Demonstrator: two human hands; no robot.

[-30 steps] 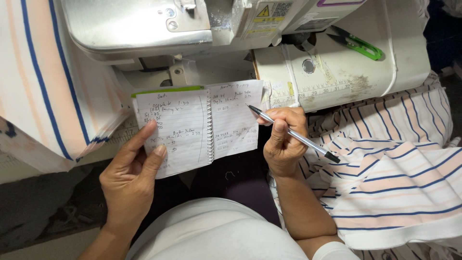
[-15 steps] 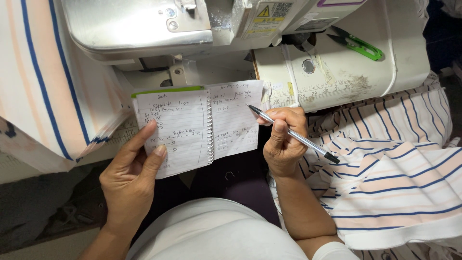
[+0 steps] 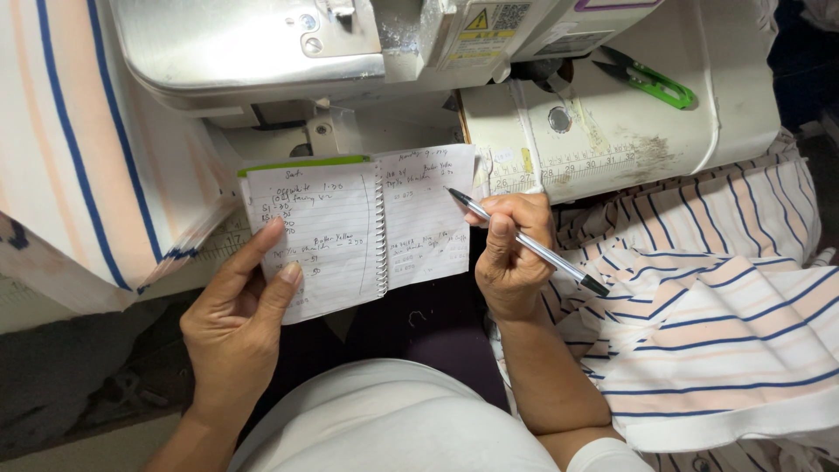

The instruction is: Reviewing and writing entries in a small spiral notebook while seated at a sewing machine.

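The person's left hand (image 3: pixel 234 328) supports a small spiral-bound notebook with a green cover and lined, handwritten pages (image 3: pixel 363 227), which lies open just in front of the grey sewing machine (image 3: pixel 262 52). The left fingers (image 3: pixel 253 258) are stretched almost flat, thumb and forefinger spread across the lower left page, pressing it rather than gripping around it. At three o'clock from the notebook, the right hand (image 3: pixel 511 258) is curled closed around a slim silver ballpoint pen with a dark tip (image 3: pixel 524 243); the pen's point rests at the right edge of the right page, and its back end slants away toward four o'clock.

White cloth with blue and peach stripes (image 3: pixel 708 323) is heaped at four o'clock from the right hand, touching the forearm, and another length of the same striped fabric (image 3: pixel 79 149) hangs at nine o'clock from the notebook. Small green-handled thread snips (image 3: pixel 647 80) lie on the white desk (image 3: pixel 664 131) at one o'clock, well apart from both hands.

The risks, as a judgement: the notebook seems to have little solid backing beneath it, so pen pressure could buckle the page or push the book off the open left fingers. The pen point sits at the very page edge, so a slip could mark the striped cloth nearby. The spiral could also snag loose fabric if the book drifts right.
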